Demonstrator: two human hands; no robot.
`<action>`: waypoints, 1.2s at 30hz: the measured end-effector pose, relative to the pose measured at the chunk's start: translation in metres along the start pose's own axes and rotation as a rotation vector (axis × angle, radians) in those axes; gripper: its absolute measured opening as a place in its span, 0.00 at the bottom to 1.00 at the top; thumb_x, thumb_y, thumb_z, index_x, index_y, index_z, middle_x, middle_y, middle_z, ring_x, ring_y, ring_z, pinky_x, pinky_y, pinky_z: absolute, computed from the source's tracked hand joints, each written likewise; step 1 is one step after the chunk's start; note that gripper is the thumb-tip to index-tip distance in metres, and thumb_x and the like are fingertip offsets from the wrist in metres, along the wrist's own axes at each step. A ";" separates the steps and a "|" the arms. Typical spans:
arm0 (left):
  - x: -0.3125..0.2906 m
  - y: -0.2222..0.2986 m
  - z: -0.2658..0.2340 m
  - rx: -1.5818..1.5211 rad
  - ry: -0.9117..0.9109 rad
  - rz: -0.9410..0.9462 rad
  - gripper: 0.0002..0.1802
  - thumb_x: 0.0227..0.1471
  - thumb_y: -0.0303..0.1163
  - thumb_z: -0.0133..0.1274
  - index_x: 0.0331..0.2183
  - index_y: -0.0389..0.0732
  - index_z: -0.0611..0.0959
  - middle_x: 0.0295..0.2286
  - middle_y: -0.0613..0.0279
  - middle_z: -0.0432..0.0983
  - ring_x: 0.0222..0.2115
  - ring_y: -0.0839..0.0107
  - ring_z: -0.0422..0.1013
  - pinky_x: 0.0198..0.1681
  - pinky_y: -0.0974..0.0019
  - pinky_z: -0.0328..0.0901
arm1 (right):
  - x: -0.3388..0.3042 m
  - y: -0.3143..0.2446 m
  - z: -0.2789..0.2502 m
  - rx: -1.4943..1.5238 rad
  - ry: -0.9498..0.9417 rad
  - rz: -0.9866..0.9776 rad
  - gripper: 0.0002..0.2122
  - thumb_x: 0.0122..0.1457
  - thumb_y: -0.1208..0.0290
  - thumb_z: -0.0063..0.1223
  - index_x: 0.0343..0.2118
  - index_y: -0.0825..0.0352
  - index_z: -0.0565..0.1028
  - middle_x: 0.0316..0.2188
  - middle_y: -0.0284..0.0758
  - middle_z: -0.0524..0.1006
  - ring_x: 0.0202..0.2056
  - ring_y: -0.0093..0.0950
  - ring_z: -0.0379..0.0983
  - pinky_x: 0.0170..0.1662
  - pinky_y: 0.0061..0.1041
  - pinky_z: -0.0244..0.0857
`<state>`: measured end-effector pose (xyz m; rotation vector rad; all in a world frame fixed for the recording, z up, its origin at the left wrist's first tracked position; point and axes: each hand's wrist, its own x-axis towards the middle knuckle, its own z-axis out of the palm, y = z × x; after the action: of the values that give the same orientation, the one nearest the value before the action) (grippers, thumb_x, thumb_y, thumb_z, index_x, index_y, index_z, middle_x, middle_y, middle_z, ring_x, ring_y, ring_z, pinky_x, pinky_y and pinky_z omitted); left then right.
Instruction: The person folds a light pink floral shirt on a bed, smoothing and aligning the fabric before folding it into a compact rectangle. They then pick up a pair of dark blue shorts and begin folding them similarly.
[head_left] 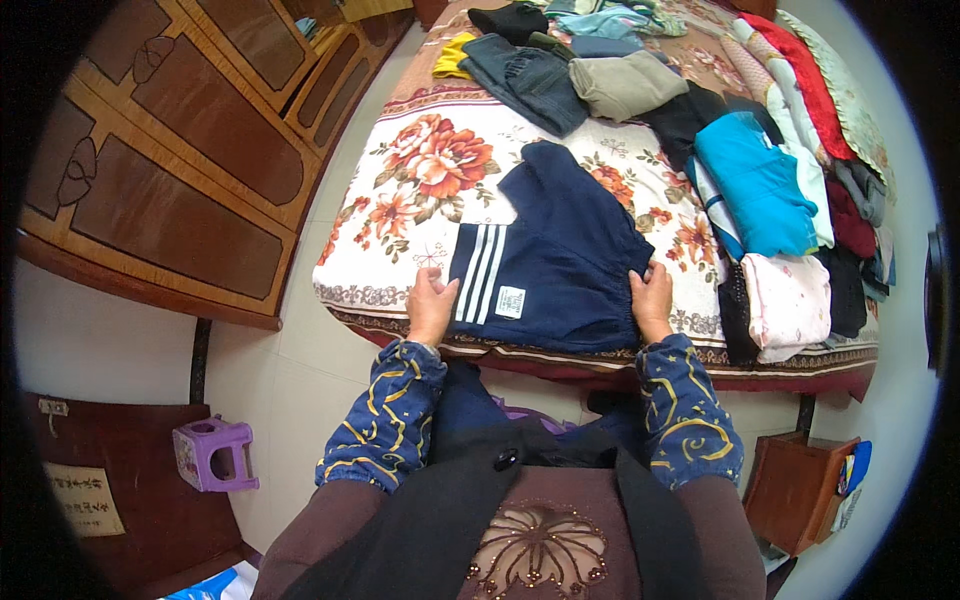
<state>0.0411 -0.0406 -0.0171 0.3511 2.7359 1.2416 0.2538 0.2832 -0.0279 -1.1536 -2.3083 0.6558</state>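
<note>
A navy garment [560, 250] lies spread on the near edge of the bed, with three white stripes near its left edge and a small white label beside them. Its right side has a gathered, elastic-looking edge, and one part of it reaches away toward the far side. My left hand [432, 305] pinches the left edge, close to the stripes. At the opposite edge, my right hand [652, 300] has its fingers closed on the gathered side. Both forearms wear blue sleeve covers with yellow patterns.
The bed has a floral cover [440, 165]. Dark jeans [525, 85] and folded beige cloth [628, 85] lie at the far side. To the right are blue clothing [757, 185] and a pale pink folded garment [787, 300]. A wooden wardrobe [190, 130] and purple stool [213, 455] stand left.
</note>
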 end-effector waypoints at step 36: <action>0.009 0.082 0.035 -0.325 0.042 0.409 0.11 0.48 0.28 0.57 0.37 0.40 0.83 0.25 0.57 0.75 0.27 0.59 0.73 0.31 0.60 0.65 | -0.017 -0.113 -0.013 0.186 -0.056 -0.353 0.24 0.48 0.60 0.65 0.46 0.67 0.73 0.40 0.43 0.74 0.44 0.41 0.69 0.49 0.36 0.62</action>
<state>0.0530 0.0395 0.0218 0.8838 2.5061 1.7741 0.2031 0.2120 0.0465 -0.6299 -2.3568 0.7536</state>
